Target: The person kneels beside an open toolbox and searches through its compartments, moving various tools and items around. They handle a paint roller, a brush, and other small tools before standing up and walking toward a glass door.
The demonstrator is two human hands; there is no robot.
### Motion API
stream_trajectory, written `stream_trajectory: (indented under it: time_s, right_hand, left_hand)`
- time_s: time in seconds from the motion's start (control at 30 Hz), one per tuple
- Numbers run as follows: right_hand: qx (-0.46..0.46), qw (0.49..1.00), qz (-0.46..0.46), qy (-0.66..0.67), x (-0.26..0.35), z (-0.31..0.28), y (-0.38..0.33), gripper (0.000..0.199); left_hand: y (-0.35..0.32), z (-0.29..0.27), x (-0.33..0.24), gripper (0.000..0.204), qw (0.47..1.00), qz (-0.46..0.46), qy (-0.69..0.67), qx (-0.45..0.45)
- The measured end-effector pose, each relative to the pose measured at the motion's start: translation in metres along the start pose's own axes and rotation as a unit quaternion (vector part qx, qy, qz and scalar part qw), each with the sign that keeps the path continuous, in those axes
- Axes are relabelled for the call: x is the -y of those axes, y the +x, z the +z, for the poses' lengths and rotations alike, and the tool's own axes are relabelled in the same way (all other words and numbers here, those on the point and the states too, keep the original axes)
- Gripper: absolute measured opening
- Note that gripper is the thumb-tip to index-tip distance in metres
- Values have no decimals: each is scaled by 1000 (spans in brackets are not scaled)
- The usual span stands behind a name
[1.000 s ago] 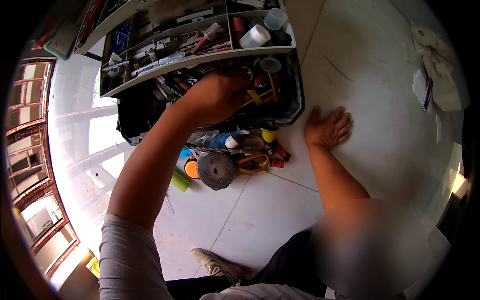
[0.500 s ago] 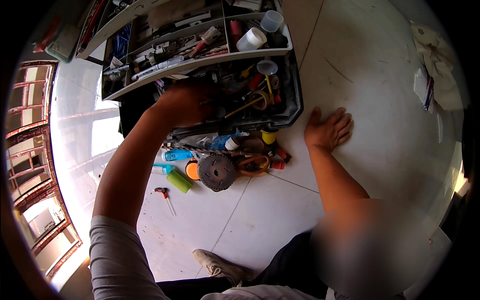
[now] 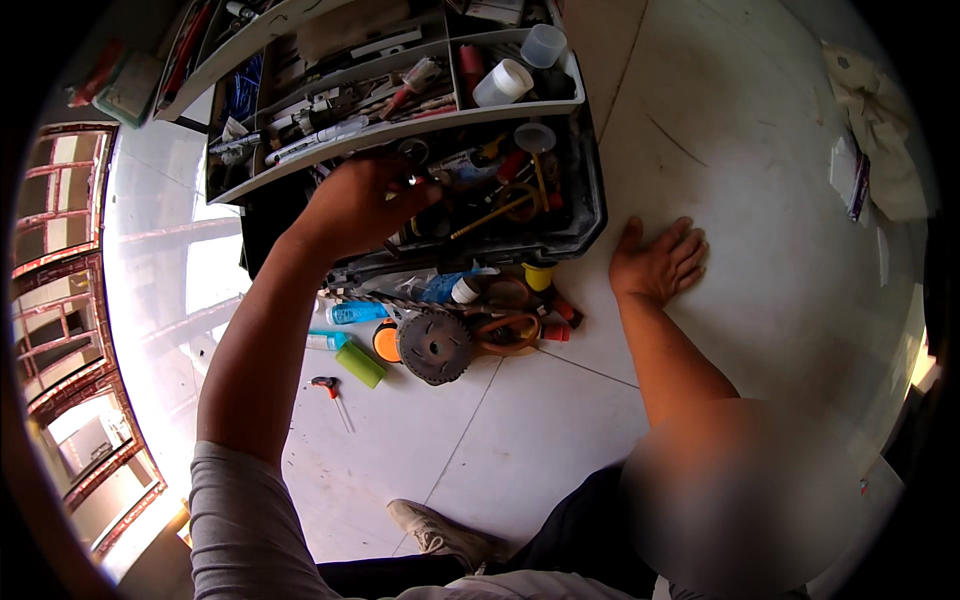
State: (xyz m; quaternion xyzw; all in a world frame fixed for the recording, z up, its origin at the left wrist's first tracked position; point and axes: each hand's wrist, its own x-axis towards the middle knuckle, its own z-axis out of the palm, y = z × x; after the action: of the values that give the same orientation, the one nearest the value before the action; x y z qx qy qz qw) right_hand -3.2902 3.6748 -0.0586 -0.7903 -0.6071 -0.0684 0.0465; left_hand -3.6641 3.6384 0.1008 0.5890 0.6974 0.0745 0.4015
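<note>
My left hand [image 3: 358,210] reaches into the black toolbox [image 3: 575,235], under its raised tray. Its fingers are curled together near a small shiny piece; what they hold, if anything, I cannot make out. To the right of that hand lie a yellow stick [image 3: 490,217], a roll of tape [image 3: 517,188] and a translucent round cup [image 3: 534,137], among jumbled dark tools. My right hand [image 3: 657,262] rests palm down on the floor to the right of the box, fingers spread, holding nothing.
The grey tray [image 3: 400,122] carries pens, bits, a white jar [image 3: 503,82] and a clear cup [image 3: 543,46]. Before the box lie a toothed saw blade [image 3: 434,346], a green cylinder [image 3: 360,365], a blue bottle [image 3: 355,312] and a red-handled hex key [image 3: 328,386]. Cloth [image 3: 880,140] lies far right.
My left hand, blurred before, now shows more sharply and has shifted slightly with its fingers lifted a little. A labelled tube beside it has come into view. My right hand stays put.
</note>
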Motion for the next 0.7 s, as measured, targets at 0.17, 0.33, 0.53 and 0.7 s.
stream_trajectory:
  time_s: [0.17, 0.33, 0.53, 0.7]
  right_hand:
    - [-6, 1000, -8, -3, 5, 1, -2, 94]
    - [6, 1000, 1, 0, 6, -3, -1, 93]
    - [-10, 1000, -3, 3, -1, 1, 0, 93]
    - [0, 1000, -1, 12, 8, -2, -1, 93]
  left_hand:
    - [50, 55, -46, 25, 911, 409, -15, -42]
    - [87, 93, -62, 35, 951, 268, 151, -32]
    - [74, 63, -35, 44, 959, 169, 225, -38]
    - [57, 28, 44, 59, 915, 112, 379, -78]
